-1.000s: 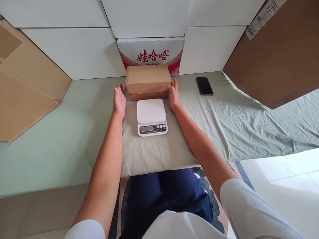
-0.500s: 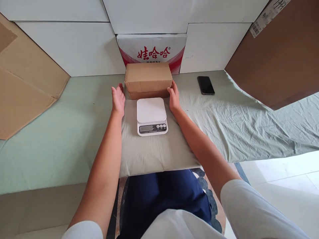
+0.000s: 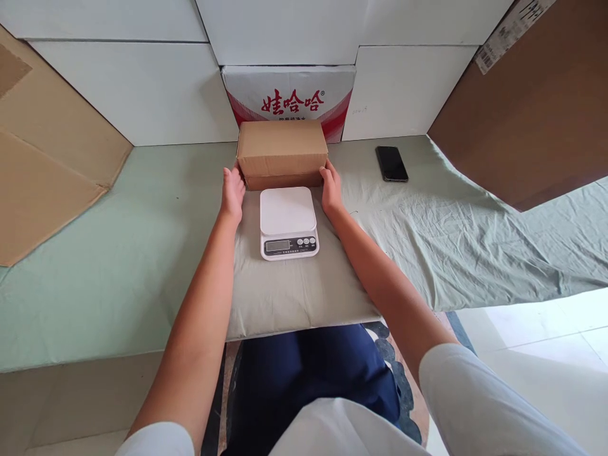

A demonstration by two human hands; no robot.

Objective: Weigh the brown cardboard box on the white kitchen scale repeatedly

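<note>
A closed brown cardboard box [image 3: 282, 142] rests on the cloth-covered table, just behind a white kitchen scale [image 3: 288, 212] with a small display and buttons on its front. My right hand [image 3: 332, 189] grips the box's right end, its thumb on the front corner and its fingers along the side. At the other end, my left hand [image 3: 232, 193] has its fingers stretched against the left side and its thumb raised off the cardboard. The left fingertips are partly hidden by the box. The scale's pan carries nothing.
A black phone [image 3: 392, 163] lies at the right rear. Behind the box stands a white and red printed carton [image 3: 289, 82] among white panels [image 3: 142, 88]. Large cardboard sheets [image 3: 52, 158] flank the left, with a brown carton [image 3: 532, 120] on the right.
My left hand has moved right, from beside the box to its left side. My right hand stays at the right end. The box and scale have not visibly moved on the table.
</note>
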